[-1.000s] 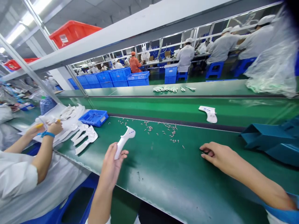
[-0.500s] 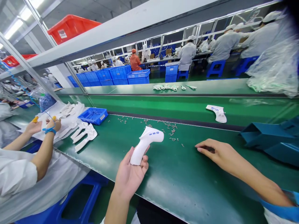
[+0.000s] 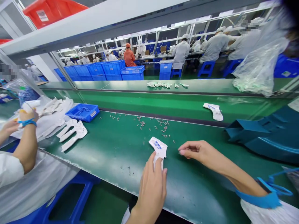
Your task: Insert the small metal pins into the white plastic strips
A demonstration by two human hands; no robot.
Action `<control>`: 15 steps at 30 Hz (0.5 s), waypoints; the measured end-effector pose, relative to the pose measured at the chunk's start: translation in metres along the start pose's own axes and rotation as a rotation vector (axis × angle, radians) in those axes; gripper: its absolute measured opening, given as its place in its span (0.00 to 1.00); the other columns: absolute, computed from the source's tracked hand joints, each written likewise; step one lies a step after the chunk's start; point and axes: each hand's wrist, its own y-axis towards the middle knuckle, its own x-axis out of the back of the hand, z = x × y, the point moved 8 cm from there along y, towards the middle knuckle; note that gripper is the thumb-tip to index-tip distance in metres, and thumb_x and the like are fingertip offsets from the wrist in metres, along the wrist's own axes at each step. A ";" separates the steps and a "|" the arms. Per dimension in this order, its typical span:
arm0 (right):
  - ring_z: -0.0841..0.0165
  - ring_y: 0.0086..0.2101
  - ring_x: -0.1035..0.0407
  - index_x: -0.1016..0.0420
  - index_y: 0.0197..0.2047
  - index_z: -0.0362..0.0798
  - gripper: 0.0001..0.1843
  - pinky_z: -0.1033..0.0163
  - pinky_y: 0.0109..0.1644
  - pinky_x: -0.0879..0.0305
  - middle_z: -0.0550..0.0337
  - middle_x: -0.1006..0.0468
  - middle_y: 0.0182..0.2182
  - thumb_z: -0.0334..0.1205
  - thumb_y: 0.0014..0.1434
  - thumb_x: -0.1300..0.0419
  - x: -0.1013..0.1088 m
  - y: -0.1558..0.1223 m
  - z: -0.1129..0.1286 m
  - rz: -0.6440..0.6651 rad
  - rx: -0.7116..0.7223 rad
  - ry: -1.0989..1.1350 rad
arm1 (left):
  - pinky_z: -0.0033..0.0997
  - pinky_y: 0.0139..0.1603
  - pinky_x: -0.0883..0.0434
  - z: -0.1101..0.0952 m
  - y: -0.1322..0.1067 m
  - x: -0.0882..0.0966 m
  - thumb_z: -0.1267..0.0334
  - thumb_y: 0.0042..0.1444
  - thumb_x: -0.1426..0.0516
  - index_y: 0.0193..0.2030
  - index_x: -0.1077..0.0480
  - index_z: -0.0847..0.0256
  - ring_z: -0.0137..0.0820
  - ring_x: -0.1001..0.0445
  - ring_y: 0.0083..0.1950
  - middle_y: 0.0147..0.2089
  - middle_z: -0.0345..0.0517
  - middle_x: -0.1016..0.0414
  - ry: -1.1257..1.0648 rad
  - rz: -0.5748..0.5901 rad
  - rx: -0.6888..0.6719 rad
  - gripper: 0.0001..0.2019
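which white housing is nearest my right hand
The white plastic housing in your left hand, blue print facing up; the loose one on the far belt and the pile lie farther from your right hand.

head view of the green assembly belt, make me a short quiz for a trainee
1. Which hand holds the white plastic pistol-shaped housing with blue print, left or right?
2. True or false: the blue plastic tray sits on the green conveyor belt to the left of the scattered small metal parts.
3. What colour is the band on the wrist of the seated co-worker at the left?

Key: 1. The left hand. 2. True. 3. Blue.
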 end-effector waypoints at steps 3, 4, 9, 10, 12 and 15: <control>0.66 0.31 0.31 0.20 0.37 0.47 0.19 0.62 0.38 0.35 0.58 0.23 0.28 0.55 0.56 0.38 -0.017 -0.004 0.008 0.098 0.003 0.015 | 0.49 0.56 0.29 -0.006 -0.007 -0.003 0.61 0.68 0.49 0.67 0.47 0.57 0.46 0.33 0.62 0.66 0.58 0.39 0.023 0.020 -0.032 0.23; 0.67 0.31 0.32 0.20 0.37 0.47 0.18 0.63 0.37 0.36 0.59 0.23 0.28 0.54 0.58 0.39 -0.022 -0.005 0.012 0.124 0.011 -0.005 | 0.49 0.57 0.29 -0.006 -0.007 -0.001 0.59 0.67 0.48 0.68 0.48 0.57 0.45 0.34 0.62 0.66 0.57 0.38 0.010 0.039 -0.038 0.24; 0.68 0.29 0.34 0.22 0.34 0.47 0.14 0.65 0.33 0.40 0.60 0.23 0.28 0.49 0.60 0.41 -0.045 -0.010 0.027 0.256 0.058 -0.135 | 0.54 0.65 0.37 0.004 0.008 0.011 0.57 0.65 0.45 0.67 0.45 0.55 0.47 0.44 0.70 0.68 0.52 0.40 0.000 0.191 -0.098 0.25; 0.69 0.29 0.34 0.22 0.34 0.47 0.13 0.65 0.32 0.41 0.60 0.23 0.28 0.47 0.60 0.41 -0.049 -0.010 0.029 0.277 0.065 -0.166 | 0.56 0.66 0.39 0.005 0.011 0.011 0.55 0.64 0.43 0.66 0.44 0.54 0.48 0.47 0.71 0.69 0.51 0.41 0.004 0.221 -0.123 0.26; 0.69 0.28 0.34 0.23 0.32 0.47 0.12 0.66 0.31 0.43 0.61 0.23 0.27 0.45 0.60 0.41 -0.055 -0.009 0.034 0.307 0.074 -0.246 | 0.57 0.68 0.42 0.008 0.015 0.008 0.50 0.61 0.41 0.67 0.45 0.54 0.49 0.53 0.74 0.71 0.51 0.44 0.006 0.272 -0.164 0.31; 0.69 0.27 0.33 0.24 0.30 0.48 0.10 0.66 0.30 0.45 0.61 0.23 0.25 0.41 0.60 0.42 -0.060 -0.005 0.039 0.325 0.079 -0.380 | 0.57 0.70 0.45 0.008 0.016 0.000 0.47 0.59 0.40 0.70 0.51 0.55 0.48 0.53 0.74 0.73 0.52 0.47 0.009 0.310 -0.205 0.38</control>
